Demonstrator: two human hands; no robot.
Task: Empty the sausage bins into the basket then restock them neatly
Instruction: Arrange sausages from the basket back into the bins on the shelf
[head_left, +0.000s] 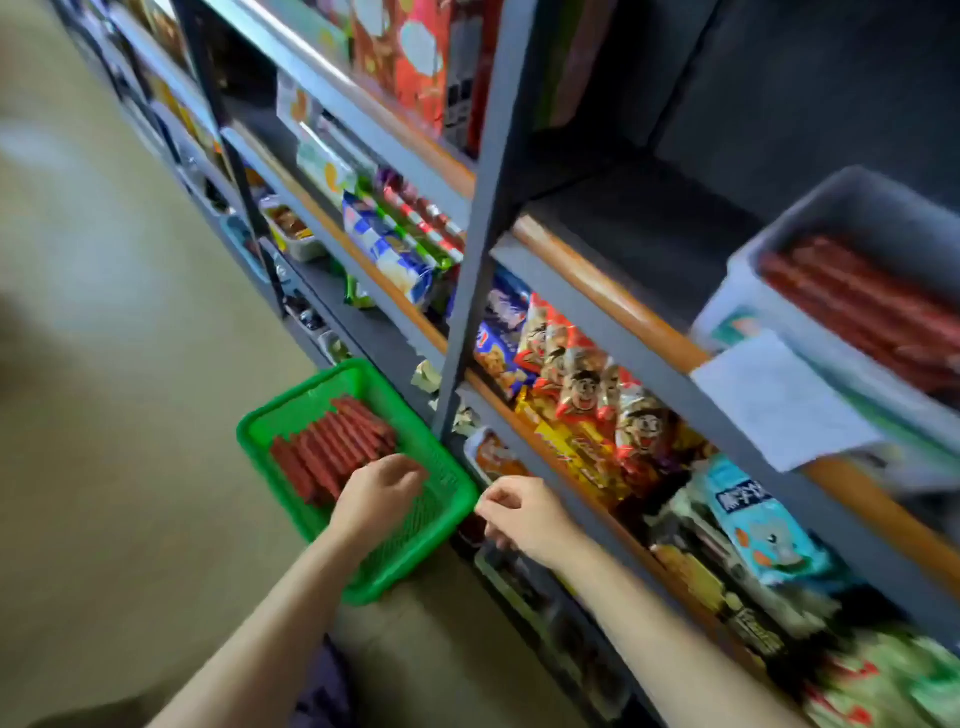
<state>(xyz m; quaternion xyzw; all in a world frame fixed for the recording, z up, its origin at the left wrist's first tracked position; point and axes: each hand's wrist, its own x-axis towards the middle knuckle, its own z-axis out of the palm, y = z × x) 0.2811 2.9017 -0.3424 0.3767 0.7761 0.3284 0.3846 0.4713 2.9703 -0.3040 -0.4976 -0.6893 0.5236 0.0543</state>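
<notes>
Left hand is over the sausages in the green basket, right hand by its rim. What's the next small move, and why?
Probably close the left hand on a few sausages in the green basket: its fingers hover just above them and grip nothing. The right hand looks empty, and the grey bin on the shelf already holds sausages.

Green plastic mesh basket (457, 493); glossy red sausages (332, 449); grey matt metal shelf frame (480, 218).
</notes>
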